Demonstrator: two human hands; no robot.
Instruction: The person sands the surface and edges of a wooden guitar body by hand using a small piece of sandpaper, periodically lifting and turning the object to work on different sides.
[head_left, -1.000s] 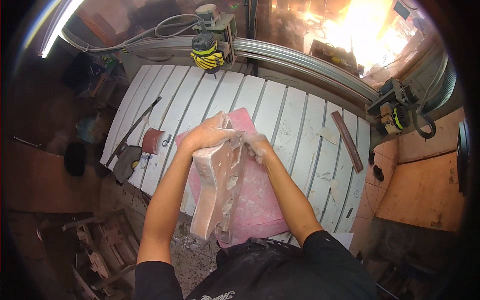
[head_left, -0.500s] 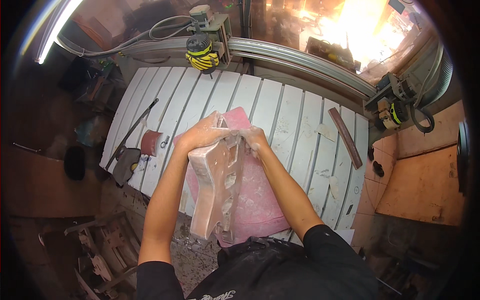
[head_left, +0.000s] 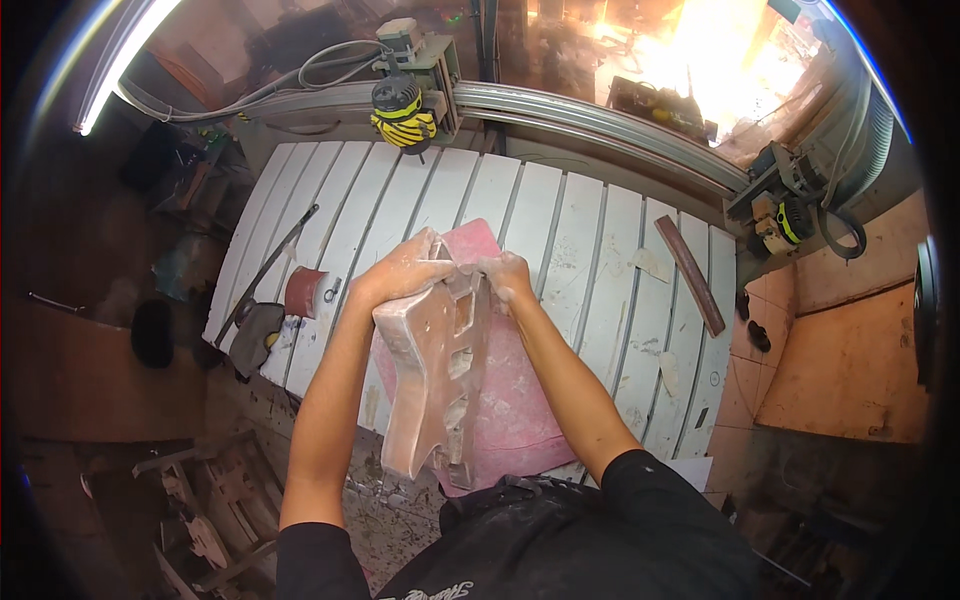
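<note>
A dusty, pale brown wooden guitar body [head_left: 412, 375] stands on its edge, tilted, in front of me, with several rectangular cavities cut into its right-hand face. My left hand [head_left: 405, 268], coated in white dust, is closed over its far end. From the other side my right hand [head_left: 512, 278] grips the same end with curled fingers, and the two thumbs nearly meet. Whether something thin lies under the fingers is hidden. Beneath the body is a dusty pink pad [head_left: 515, 400], whose far corner shows beyond my hands.
A white slatted table [head_left: 590, 250] carries a reddish-brown roll [head_left: 303, 292], a black rod [head_left: 275, 262] and a dark grey mask-like item [head_left: 256, 338] at left. A long brown bar [head_left: 690, 275] lies at right. Behind runs a metal rail [head_left: 600, 120] with a black-yellow spindle motor [head_left: 400, 105].
Both hands keep their hold on the guitar body's far end, with barely any movement. The whole view has shifted slightly.
</note>
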